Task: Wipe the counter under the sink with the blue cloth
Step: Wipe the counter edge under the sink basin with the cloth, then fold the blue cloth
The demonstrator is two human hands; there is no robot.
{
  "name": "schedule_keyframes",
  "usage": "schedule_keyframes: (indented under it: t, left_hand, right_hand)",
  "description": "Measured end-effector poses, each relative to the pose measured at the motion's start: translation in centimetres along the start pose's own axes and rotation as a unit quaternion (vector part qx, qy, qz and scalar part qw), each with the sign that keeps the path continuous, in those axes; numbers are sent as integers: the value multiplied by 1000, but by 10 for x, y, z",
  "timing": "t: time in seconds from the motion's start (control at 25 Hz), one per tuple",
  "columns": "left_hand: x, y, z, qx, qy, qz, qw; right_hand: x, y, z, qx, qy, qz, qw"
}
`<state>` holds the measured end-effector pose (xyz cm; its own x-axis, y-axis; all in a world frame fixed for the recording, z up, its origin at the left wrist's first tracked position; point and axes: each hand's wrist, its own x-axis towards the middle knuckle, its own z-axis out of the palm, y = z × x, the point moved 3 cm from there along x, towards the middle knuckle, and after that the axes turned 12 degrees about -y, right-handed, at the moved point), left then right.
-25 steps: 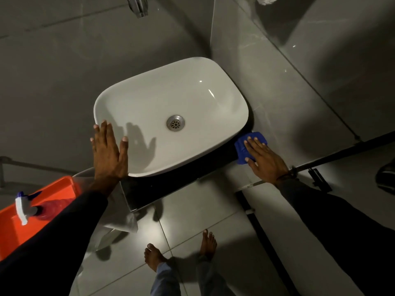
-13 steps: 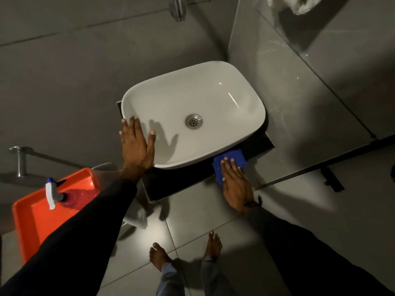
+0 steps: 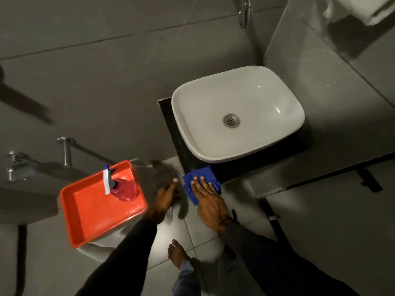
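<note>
A white basin (image 3: 237, 112) sits on a black counter (image 3: 168, 122) in the corner. My right hand (image 3: 208, 199) lies flat on the blue cloth (image 3: 197, 177) and presses it onto the counter's front left corner. The cloth hangs partly over the counter's edge. My left hand (image 3: 163, 198) is just left of the counter, off the basin, blurred, with fingers stretched out and nothing in it.
An orange tray (image 3: 85, 212) with a red spray bottle (image 3: 123, 189) rests on a white fixture at the left. A chrome tap (image 3: 244, 11) juts from the wall above the basin. White towels (image 3: 363, 9) hang top right. My bare foot (image 3: 177, 253) stands on the grey floor tiles.
My right hand slid the blue cloth leftward along the counter's front edge, from the right corner to the left corner. My left hand came off the basin rim and dropped beside the counter.
</note>
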<state>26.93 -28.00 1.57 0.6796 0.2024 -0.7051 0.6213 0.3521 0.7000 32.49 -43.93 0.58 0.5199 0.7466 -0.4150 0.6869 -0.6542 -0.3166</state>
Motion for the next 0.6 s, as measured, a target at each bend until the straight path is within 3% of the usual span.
schedule_keyframes:
  t: [0.12, 0.2, 0.28, 0.36, 0.44, 0.48, 0.6]
  left_hand:
    - [-7, -12, 20, -4, -55, -16, 998]
    - [-5, -8, 32, 3, -32, -3, 999]
    - [0, -5, 37, 41, 19, -15, 999]
    - [1, -10, 39, 32, 40, -27, 998]
    - [-5, -14, 41, 22, 29, -34, 999]
    - [-10, -14, 40, 22, 17, -34, 999]
    - [-25, -17, 23, -12, 8, -32, 999]
  right_hand:
    - [-3, -1, -18, 147, 97, 34, 984]
    - [-6, 4, -27, 270, 187, 133, 935]
    - [-9, 16, -28, 370, 232, 263, 861]
    - [-10, 29, -19, 476, 188, 385, 768]
    - [-7, 36, -5, 573, 103, 411, 702]
    - [-6, 35, 1, 605, 77, 394, 688]
    - [-5, 18, 8, 622, 46, 349, 699]
